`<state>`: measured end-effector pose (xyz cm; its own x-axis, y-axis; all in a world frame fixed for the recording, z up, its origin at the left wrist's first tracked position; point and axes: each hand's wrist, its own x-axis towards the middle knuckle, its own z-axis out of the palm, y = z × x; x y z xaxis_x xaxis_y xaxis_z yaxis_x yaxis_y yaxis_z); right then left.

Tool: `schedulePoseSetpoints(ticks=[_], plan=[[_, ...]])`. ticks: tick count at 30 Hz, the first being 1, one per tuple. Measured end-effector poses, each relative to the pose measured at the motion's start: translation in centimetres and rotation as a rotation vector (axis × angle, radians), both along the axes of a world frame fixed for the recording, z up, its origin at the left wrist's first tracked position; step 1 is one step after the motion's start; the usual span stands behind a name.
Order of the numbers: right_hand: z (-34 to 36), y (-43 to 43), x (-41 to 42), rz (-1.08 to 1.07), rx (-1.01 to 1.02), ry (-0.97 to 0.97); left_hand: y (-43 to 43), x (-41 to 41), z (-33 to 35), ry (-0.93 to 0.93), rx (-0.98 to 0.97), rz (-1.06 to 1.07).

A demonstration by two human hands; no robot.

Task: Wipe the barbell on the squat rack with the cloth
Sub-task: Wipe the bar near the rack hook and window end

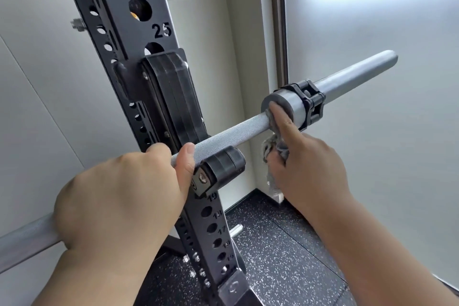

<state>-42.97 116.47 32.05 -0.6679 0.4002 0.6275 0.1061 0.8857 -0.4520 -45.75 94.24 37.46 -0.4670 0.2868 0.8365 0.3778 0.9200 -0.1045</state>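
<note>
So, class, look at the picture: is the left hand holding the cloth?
No: the left hand grips the bare barbell, while the right hand holds the grey cloth and presses it against the bar.

Knurled barbell [231, 135] rests in the black squat rack [119, 20], grey cloth [273, 144] apparently bunched against it.

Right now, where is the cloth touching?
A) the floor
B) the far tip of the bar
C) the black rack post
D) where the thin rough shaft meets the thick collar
D: the grey cloth is pinned against the barbell just where its knurled shaft runs into the thick collar, short of the black clamp and well away from the bar's far tip.
</note>
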Motion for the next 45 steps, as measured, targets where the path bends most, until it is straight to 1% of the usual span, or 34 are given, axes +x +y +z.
schedulePoseSetpoints(ticks=[4, 7, 8, 11, 13, 15, 16, 19, 22, 26, 28, 30, 33, 35, 38, 40, 42, 43, 45], plan=[[0.0, -1.4, 0.6, 0.148, -0.015, 0.001, -0.2, 0.3, 0.0, -0.037, -0.032, 0.069], [0.5, 0.3, 0.4, 0.085, -0.036, -0.014, -0.2, 0.5, 0.2, -0.046, -0.046, 0.128], [0.5, 0.5, 0.3, 0.105, -0.06, -0.02, -0.1, 0.5, 0.1, -0.038, -0.052, 0.141], [0.1, -0.4, 0.8, 0.26, -0.101, -0.014, -0.1, 0.6, 0.0, -0.027, -0.061, 0.157], [-0.3, -0.6, 1.3, 0.289, -0.172, 0.067, -0.1, 0.6, 0.1, -0.035, -0.059, 0.155], [-0.7, -0.2, 1.5, 0.263, -0.291, 0.193, 0.0, 0.6, 0.1, -0.036, -0.051, 0.13], [-0.8, -0.1, 1.5, 0.246, -0.306, 0.247, 0.0, 0.6, 0.1, -0.033, -0.044, 0.116], [-0.6, 0.1, 1.3, 0.216, -0.23, 0.335, -0.2, 0.4, 0.0, -0.044, -0.04, 0.108], [-0.2, 0.0, 0.9, 0.199, -0.204, 0.375, -0.4, 0.4, -0.2, -0.071, -0.038, 0.111], [-0.4, -0.6, -0.1, 0.184, -0.17, 0.336, -0.5, 0.3, -0.2, -0.084, -0.044, 0.098], [-0.7, -0.9, -0.2, 0.212, -0.17, 0.3, -0.5, 0.3, -0.1, -0.076, -0.06, 0.108], [-1.0, -1.2, 0.1, 0.254, -0.158, 0.223, -0.7, 0.2, -0.2, -0.082, -0.062, 0.109], [-1.0, -0.7, 0.7, 0.22, -0.095, 0.101, -0.8, 0.2, -0.3, -0.082, -0.06, 0.096], [-0.3, -0.2, 0.6, 0.215, -0.093, 0.088, -0.7, 0.2, -0.3, -0.081, -0.056, 0.087], [0.4, -0.7, 0.2, 0.365, -0.193, 0.111, -0.6, 0.3, -0.1, -0.08, -0.062, 0.081], [0.3, -1.0, 0.4, 0.414, -0.143, 0.106, -0.5, 0.4, 0.0, -0.088, -0.059, 0.086], [0.2, -0.1, 0.6, 0.367, -0.087, 0.085, -0.5, 0.6, 0.0, -0.102, -0.054, 0.089], [0.3, 0.6, 0.6, 0.341, -0.117, 0.071, -0.5, 0.6, 0.0, -0.106, -0.049, 0.093], [0.7, 1.3, 0.2, 0.366, -0.242, 0.065, -0.5, 0.7, 0.1, -0.124, -0.044, 0.103]])
